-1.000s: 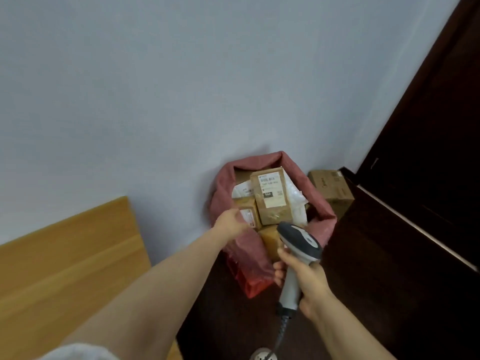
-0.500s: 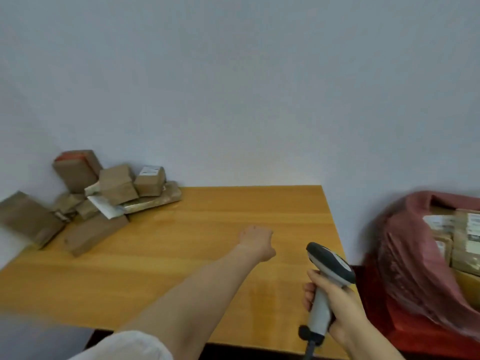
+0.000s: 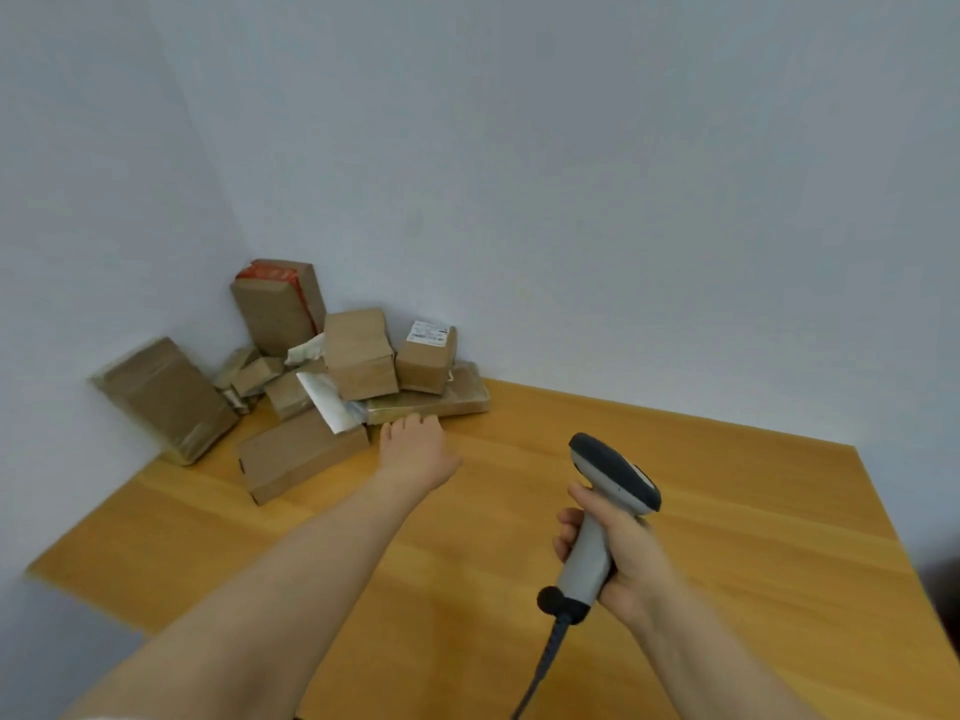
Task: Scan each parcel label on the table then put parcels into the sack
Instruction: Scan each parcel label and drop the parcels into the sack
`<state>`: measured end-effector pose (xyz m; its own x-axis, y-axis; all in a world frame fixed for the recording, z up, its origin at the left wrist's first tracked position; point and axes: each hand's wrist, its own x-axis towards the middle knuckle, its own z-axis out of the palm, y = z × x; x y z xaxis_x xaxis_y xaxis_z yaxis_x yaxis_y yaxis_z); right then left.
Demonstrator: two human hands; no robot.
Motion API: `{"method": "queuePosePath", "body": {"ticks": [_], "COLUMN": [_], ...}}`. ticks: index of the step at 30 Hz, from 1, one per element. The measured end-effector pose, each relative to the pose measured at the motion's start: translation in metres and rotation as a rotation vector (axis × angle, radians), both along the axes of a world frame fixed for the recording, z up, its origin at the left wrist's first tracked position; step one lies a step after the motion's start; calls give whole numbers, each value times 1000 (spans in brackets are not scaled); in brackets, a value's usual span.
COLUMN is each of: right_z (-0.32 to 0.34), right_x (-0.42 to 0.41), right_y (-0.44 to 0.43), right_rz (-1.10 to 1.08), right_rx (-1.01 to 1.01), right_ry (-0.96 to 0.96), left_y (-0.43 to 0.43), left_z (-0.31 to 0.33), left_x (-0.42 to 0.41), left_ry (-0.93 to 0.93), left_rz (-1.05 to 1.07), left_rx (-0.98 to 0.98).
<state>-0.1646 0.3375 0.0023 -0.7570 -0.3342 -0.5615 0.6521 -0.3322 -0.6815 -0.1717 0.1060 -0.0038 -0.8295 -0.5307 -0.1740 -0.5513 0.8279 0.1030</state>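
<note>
Several brown parcels are heaped in the far left corner of the wooden table (image 3: 675, 511). A small box with a white label (image 3: 425, 363) sits on a flat brown packet (image 3: 441, 402). A long box (image 3: 298, 454) lies in front, and a large parcel (image 3: 166, 397) leans at the left. My left hand (image 3: 413, 446) reaches out over the table, just short of the flat packet, holding nothing; its fingers are hidden behind the hand. My right hand (image 3: 618, 553) grips the grey barcode scanner (image 3: 605, 501) by its handle, nearer to me. The sack is out of view.
Pale walls meet behind the pile. The table's right edge and near left edge show. The scanner's dark cable (image 3: 540, 667) hangs down toward me. A white plastic mailer (image 3: 327, 402) lies among the parcels.
The view swung left from the red sack to the table. My left hand left the sack and travelled across the table to the parcel pile. My right hand kept holding the scanner.
</note>
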Motion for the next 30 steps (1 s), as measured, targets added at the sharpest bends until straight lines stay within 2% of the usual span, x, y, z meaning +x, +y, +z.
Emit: {"method": "queuePosePath", "body": {"ticks": [6, 10, 15, 18, 25, 27, 30], "right_z": [-13, -22, -34, -39, -40, -39, -41], "right_x": [-68, -95, -111, -112, -101, -95, -81], "right_y": [-95, -116, -122, -119, -89, -68, -31], "right_rz": [-64, -126, -163, -163, -176, -184, -186], "right_rx": [-11, -1, 33, 47, 27, 35, 92], "right_ry": [-82, -113, -127, -114, -90, -87, -95], "left_y": [-92, -125, -148, -149, -85, -53, -9], "left_z": [-8, -24, -48, -47, -31, -32, -39], "left_x": [-112, -173, -204, -206, -156, -126, -71], "left_ry": [144, -7, -149, -145, -39, -66, -184], "left_rz": [0, 14, 100, 88, -179, -265, -406], "left_rx": [48, 60, 21, -19, 204, 280, 293]}}
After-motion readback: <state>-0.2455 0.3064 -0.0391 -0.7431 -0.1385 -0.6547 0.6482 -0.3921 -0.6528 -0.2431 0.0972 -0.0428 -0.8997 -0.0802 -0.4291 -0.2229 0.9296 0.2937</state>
